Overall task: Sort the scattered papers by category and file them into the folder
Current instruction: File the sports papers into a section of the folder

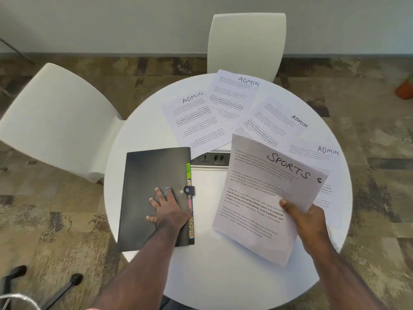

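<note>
Both hands work apart: left hand (166, 209) lies flat, fingers spread, steadying the closed folder (154, 198), while right hand (306, 222) pinches the SPORTS sheets (263, 198), seemingly ready for filing.

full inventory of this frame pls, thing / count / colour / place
table: 1, white, round, centre
folder: 1, black, shut, table left; coloured tabs on its right edge
ADMIN papers: 4, white, fanned along the far and right side of the table
SPORTS papers: small stack, white, lifted at table right
socket panel: 1, dark, table centre
chairs: 2, white, left and far side
orange object: 1, floor, far right; unclear what
left hand: flat on the folder
right hand: gripping the SPORTS papers at their lower right
</note>
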`<control>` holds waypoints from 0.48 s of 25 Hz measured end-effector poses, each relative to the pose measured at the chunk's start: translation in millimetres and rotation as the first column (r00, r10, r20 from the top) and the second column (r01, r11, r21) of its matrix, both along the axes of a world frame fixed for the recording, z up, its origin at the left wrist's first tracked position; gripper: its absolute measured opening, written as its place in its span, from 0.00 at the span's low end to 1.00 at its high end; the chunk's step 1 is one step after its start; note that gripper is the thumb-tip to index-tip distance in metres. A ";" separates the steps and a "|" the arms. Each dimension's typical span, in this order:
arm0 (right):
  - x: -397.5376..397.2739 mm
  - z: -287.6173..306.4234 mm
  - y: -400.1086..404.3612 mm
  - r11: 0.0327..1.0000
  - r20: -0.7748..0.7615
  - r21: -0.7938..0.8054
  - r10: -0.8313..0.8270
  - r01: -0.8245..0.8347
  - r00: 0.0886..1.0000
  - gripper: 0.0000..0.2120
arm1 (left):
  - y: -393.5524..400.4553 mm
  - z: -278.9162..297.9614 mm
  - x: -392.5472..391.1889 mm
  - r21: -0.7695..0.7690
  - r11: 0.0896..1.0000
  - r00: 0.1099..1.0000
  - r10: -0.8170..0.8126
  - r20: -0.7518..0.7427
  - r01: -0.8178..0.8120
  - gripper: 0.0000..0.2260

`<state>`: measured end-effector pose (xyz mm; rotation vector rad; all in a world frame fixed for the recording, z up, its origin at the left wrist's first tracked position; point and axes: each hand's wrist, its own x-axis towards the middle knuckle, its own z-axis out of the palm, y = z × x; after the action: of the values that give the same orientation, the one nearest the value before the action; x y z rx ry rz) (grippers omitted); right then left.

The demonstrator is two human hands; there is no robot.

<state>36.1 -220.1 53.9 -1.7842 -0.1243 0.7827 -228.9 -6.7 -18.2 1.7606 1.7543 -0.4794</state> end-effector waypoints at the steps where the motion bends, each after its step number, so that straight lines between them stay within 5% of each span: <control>1: -0.1 -0.2 -0.6 1.000 -0.002 -0.008 0.005 -0.005 1.000 0.05 | -0.5 0.6 1.0 -0.002 1.000 1.000 -0.002 0.005 0.002 0.45; 5: -1.0 0.4 -1.5 0.999 -0.005 -0.034 0.020 -0.020 1.000 0.06 | -3.1 8.6 12.4 0.008 1.000 0.999 -0.023 0.030 0.023 0.34; 10: -0.5 3.9 2.3 0.999 -0.001 -0.023 0.022 -0.022 1.000 0.04 | -3.5 34.0 13.7 0.192 0.977 0.943 0.021 0.333 -0.090 0.21; 12: -0.8 5.2 4.9 1.000 -0.003 -0.022 0.022 -0.022 1.000 0.05 | 0.3 50.2 5.9 0.296 0.953 0.952 -0.024 0.304 -0.070 0.18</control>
<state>35.3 -215.2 59.1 -1.8054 -0.1338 0.8056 -223.0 -6.4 32.0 1.8987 1.6877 0.0816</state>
